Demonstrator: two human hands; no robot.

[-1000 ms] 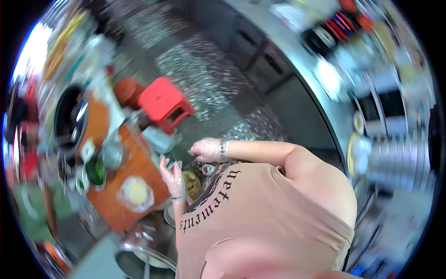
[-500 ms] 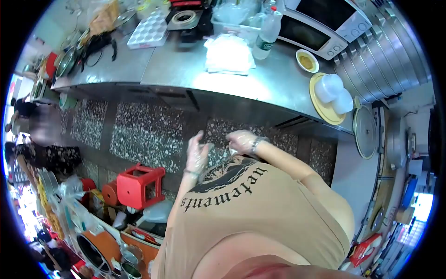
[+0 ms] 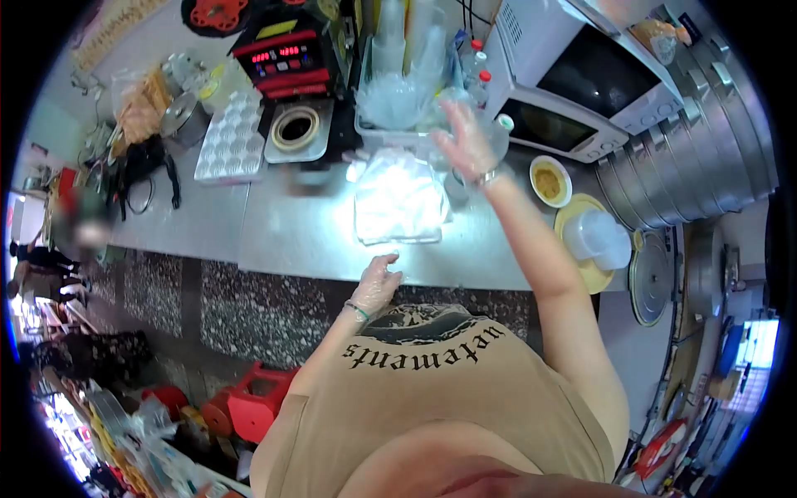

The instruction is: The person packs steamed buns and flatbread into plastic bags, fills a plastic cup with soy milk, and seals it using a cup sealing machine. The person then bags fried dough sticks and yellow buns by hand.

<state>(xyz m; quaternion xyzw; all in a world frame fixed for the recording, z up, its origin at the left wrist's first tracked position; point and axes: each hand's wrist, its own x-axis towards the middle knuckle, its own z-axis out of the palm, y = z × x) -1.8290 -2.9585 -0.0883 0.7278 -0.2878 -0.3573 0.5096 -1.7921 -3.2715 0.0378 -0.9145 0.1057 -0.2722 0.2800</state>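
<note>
My right hand (image 3: pixel 466 148), in a clear plastic glove, is raised over the counter with its fingers apart and nothing visibly in it. It is beside a clear bin (image 3: pixel 388 139) of plastic cups and bags, and partly covers the bottles behind. Lower down, my left hand (image 3: pixel 378 284), gloved too, is at the counter's front edge, fingers loosely bent and holding nothing that I can see. Between the hands a stack of white sheets or bags (image 3: pixel 400 199) lies on the steel counter (image 3: pixel 299 241), washed out by glare.
A sealing machine (image 3: pixel 290 62) with a red display, and an egg-tray-like white sheet (image 3: pixel 232 137), stand at the back left. To the right are microwaves (image 3: pixel 573 83), a bowl of yellowish food (image 3: pixel 548 181), plastic tubs (image 3: pixel 594 236) on a yellow board, and stacked steel steamers (image 3: pixel 689 158).
My right hand has moved from in front of my body up over the counter towards the bin. The left hand has come forward to the counter edge. The view has tilted up.
</note>
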